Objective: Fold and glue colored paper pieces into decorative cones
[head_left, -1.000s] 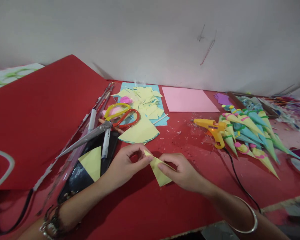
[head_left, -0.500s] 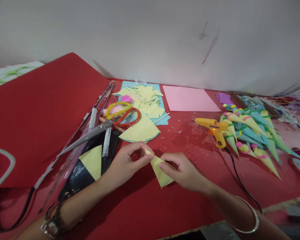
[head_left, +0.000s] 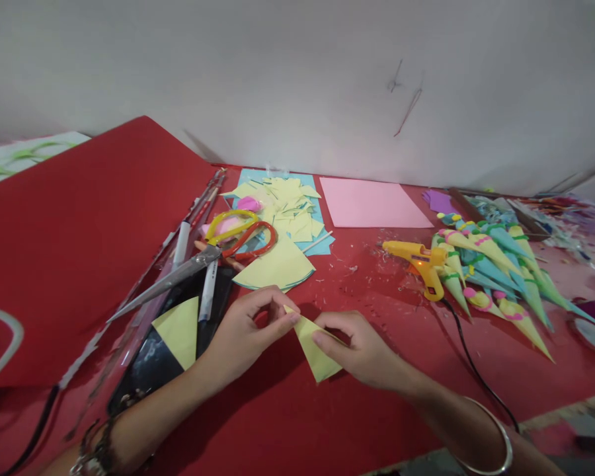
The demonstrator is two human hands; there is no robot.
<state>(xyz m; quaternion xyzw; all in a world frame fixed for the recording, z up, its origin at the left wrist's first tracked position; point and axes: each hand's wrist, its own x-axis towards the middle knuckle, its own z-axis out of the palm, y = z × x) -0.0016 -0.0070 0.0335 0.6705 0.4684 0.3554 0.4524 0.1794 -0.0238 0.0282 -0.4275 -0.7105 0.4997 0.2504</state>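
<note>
Between my two hands a piece of yellow paper (head_left: 313, 350) is held above the red table, its narrow tip up at the left and its wide end down. My left hand (head_left: 258, 324) pinches the tip between thumb and fingers. On its right edge, my right hand (head_left: 359, 347) grips the paper with the thumb in front and the fingers behind. Just beyond my left hand lies a stack of yellow fan-shaped paper pieces (head_left: 277, 264). Another yellow paper piece (head_left: 181, 330) rests on a dark flat object (head_left: 146, 367) beside my left forearm.
Scissors (head_left: 193, 264) with yellow and red handles lie at the left, near a white marker (head_left: 208, 291). A yellow hot glue gun (head_left: 421, 261), its cord trailing, lies right, beside a heap of paper cones (head_left: 496, 258). Pink paper (head_left: 377, 203) and yellow scraps (head_left: 290, 198) sit behind.
The whole view has shifted slightly, so everything sits a little lower. Both hands keep their hold on the yellow paper, with hardly any movement.
</note>
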